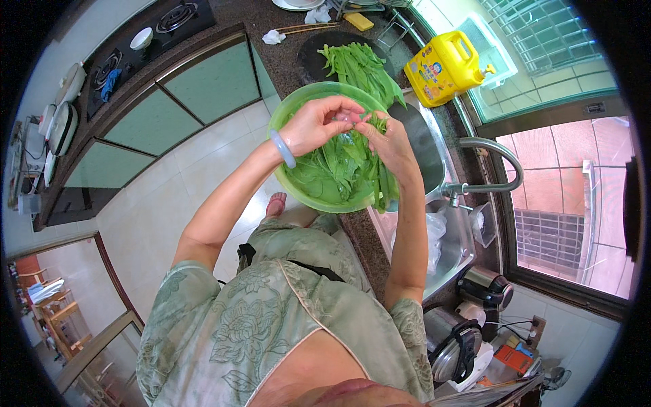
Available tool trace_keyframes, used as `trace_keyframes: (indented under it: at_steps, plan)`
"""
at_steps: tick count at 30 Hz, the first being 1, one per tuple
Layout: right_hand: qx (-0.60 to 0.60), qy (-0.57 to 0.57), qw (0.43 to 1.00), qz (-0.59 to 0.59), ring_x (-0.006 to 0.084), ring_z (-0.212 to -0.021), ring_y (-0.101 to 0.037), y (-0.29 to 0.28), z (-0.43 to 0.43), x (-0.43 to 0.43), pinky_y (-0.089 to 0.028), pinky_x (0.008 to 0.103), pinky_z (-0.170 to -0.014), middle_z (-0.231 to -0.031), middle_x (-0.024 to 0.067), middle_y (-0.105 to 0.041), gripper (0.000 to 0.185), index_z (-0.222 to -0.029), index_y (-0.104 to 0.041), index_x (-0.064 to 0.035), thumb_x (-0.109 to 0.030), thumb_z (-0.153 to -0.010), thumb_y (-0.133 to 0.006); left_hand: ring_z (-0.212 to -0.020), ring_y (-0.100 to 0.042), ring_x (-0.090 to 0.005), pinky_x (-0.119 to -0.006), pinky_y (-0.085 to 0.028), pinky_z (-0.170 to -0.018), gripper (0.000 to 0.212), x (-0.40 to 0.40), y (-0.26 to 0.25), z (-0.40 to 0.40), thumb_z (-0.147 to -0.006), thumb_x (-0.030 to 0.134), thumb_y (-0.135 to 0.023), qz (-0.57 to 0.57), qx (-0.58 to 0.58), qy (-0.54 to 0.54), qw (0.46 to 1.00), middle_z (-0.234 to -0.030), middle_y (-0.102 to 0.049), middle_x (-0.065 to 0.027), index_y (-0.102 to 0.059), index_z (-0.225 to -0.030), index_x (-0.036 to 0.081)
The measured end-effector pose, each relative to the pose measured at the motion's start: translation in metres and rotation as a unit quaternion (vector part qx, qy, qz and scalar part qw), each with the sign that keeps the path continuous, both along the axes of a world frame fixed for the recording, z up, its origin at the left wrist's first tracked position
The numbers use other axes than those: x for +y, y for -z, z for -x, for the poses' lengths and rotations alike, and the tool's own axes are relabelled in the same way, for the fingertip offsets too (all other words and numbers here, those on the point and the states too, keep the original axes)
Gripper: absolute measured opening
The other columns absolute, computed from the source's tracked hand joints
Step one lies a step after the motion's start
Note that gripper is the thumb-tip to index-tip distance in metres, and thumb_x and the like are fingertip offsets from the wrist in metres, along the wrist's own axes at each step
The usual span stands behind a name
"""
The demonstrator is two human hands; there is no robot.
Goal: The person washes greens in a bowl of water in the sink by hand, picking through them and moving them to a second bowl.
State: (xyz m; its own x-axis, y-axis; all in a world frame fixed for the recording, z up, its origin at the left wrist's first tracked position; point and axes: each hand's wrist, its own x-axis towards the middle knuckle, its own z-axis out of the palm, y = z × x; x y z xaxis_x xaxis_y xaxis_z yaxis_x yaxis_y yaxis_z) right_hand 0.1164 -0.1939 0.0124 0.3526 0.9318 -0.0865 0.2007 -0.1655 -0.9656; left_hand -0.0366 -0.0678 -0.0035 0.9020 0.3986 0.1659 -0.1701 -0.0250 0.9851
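Observation:
My right hand [390, 143] grips a bunch of leafy greens [385, 178], whose leaves hang down past the right side of a green plastic basin [278, 109]. My left hand [311, 127], with a pale bangle [283, 148] at the wrist, has its fingertips curled against those of the right hand above the basin. Whether anything is pinched in the left fingers cannot be seen. Wet loose leaves [330, 170] lie in the basin. Beyond it, more long greens [358, 66] rest on a dark round board [310, 56] and reach over the sink edge.
A double steel sink [427, 147] with a curved faucet [508, 185] lies to the right. A yellow detergent jug [440, 68] stands behind it. Chopsticks [310, 27] and a yellow sponge [358, 21] sit on the far counter. An electric cooker [450, 338] occupies the near right.

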Motion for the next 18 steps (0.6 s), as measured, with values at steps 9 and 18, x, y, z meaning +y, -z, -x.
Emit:
trace_keyframes:
  at_steps: [9, 18]
  plan:
    - [-0.001, -0.025, 0.998, 0.051, 0.0049, -0.060, -0.047, -0.008, 0.004, 0.000, -0.039, 0.0228, -0.055, -0.070, -0.0033, -0.055, 0.023, -0.092, -0.062, -0.0045, -0.025, -0.086, -0.070, -0.097, -0.056, -0.0085, -0.024, -0.048, -0.085, 0.033, -0.004, 0.004, 0.006, -0.086, -0.004, -0.060, -0.104, 0.035, -0.025, 0.994, -0.104, -0.059, -0.0020, -0.056, -0.118, 0.003]
    - [-0.184, -0.029, 0.982, 0.011, 0.0246, -0.072, -0.060, 0.002, 0.013, -0.008, -0.046, 0.0341, -0.067, -0.081, 0.0164, -0.063, 0.025, -0.096, -0.061, -0.0020, -0.017, -0.079, -0.072, -0.086, -0.056, -0.0078, -0.024, -0.049, -0.077, 0.031, -0.002, 0.020, 0.003, -0.085, -0.006, -0.059, -0.101, 0.067, -0.025, 0.992, -0.093, -0.056, -0.0014, -0.055, -0.115, 0.001]
